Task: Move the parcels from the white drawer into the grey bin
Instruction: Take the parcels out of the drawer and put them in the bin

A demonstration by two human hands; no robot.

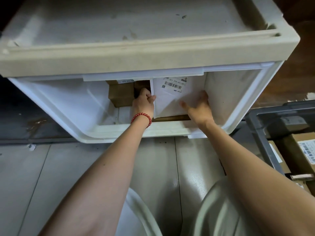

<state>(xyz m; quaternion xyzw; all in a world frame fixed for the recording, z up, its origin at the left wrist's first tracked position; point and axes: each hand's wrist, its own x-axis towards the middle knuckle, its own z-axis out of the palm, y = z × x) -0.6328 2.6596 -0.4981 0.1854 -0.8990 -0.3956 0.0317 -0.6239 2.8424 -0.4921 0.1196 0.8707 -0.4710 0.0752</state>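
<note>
Both forearms reach into the white drawer (56,106), where the left hand (144,103) pinches the white padded parcel's (168,97) left edge and the right hand (199,106) presses flat on it, seemingly to steady the lift toward the grey bin (260,133) off to the right hand's right

The white drawer (71,106) is pulled out and carries the parcels on its bottom. A white padded parcel (172,97) with a barcode label lies on top of a brown box (172,118) at the right of the middle. To its left stands a brown cardboard box (121,94). The grey tiled floor (25,176) below carries the grey bin (260,137) at the right, with boxes inside.
</note>
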